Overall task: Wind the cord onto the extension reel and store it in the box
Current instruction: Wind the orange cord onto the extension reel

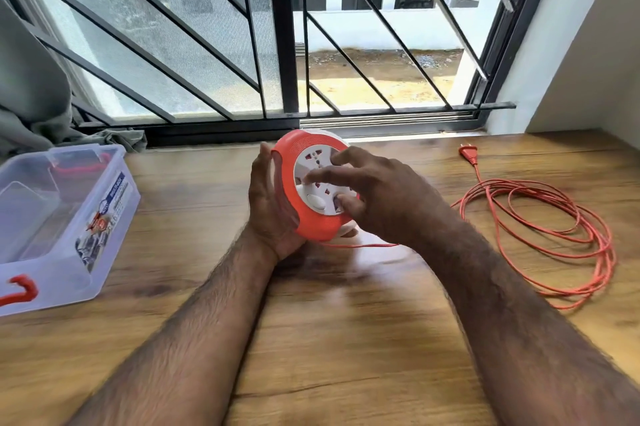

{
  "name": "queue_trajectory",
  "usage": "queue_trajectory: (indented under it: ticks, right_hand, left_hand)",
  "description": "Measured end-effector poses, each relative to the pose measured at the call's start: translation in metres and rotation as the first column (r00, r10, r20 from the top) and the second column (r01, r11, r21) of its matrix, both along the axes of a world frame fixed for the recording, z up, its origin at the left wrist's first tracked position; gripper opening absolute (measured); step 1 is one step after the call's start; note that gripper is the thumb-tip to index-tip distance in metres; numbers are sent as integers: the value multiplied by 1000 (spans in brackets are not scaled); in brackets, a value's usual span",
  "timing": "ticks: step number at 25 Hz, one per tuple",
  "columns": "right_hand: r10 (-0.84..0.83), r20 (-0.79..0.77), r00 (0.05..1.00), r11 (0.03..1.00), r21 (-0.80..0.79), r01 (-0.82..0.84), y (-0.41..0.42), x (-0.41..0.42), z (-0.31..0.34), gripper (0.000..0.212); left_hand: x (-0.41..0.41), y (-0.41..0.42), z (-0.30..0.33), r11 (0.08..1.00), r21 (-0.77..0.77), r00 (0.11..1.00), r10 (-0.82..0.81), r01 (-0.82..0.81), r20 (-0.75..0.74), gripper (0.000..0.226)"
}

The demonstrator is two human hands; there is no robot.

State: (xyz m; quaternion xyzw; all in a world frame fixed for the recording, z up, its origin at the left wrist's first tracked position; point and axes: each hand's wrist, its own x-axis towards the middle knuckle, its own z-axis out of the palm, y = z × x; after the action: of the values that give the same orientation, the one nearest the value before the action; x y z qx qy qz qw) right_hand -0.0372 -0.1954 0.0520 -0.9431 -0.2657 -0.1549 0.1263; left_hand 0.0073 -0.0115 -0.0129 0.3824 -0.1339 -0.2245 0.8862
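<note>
1. Wooden table (346,339) carries everything
2. Clear box (62,224) sits open at far left
3. Orange cord (554,238) lies coiled at right
4. Extension reel (313,179) is tilted, grasped by left hand (270,210)
5. Right hand (384,197) fingertips press its white socket face

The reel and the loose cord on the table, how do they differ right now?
The reel is held up off the table, tilted, gripped by the left hand with the right hand on its white socket face; the cord lies untouched in loose loops on the wooden table. The reel is a solid round disc; the cord is thin and sprawling, ending in a plug. Both are orange-red, and a strand joins them.
</note>
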Motion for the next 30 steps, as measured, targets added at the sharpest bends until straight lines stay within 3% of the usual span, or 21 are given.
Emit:
queue_trajectory:
  ticks: [6, 9, 11, 13, 16, 19, 21, 24, 26, 30]
  right_hand:
    - [-104, 77, 992, 992, 82, 98, 4, -5, 5, 56]
    - [-199, 6, 980, 961, 196, 194, 7, -6, 1, 58]
    - [-256, -52, 965, 905, 338, 258, 15, -3, -8, 54]
    - [-294, -176, 940, 790, 509, 342, 24, 0, -15, 56]
    - [-290, -328, 899, 699, 569, 433, 28, 3, -17, 57]
    - [-309, -163, 937, 793, 499, 348, 26, 1, -16, 61]
    - [-280, -44, 959, 887, 370, 276, 23, 0, -15, 58]
    - [-159, -37, 987, 973, 164, 163, 16, -4, -7, 49]
    - [-85, -39, 996, 996, 17, 86, 12, -9, -1, 59]
    - [-127, -60, 990, 974, -195, 113, 12, -12, 5, 68]
  left_hand:
    - [-3, -2, 1, 1000, 2, 999, -7, 7, 51, 102]
    - [-1, -3, 1, 1000, -13, 993, 5, -3, 115, 110]
    - [-3, -5, 1, 997, -5, 987, 75, -75, 143, 101]
    - [-6, -8, 3, 990, 9, 977, 138, -142, 160, 93]
    - [-8, -8, 3, 993, 17, 984, 114, -117, 138, 105]
    - [-7, -10, 5, 994, -15, 988, 113, -112, 101, 97]
    - [-7, -10, 5, 993, -23, 990, 116, -115, 77, 91]
    - [-3, -6, 3, 994, -44, 994, 100, -98, 51, 87]
    - [0, -4, 1, 995, -47, 995, 89, -87, 35, 89]
    - [-1, -4, -1, 1000, -13, 998, 23, -22, 59, 95]
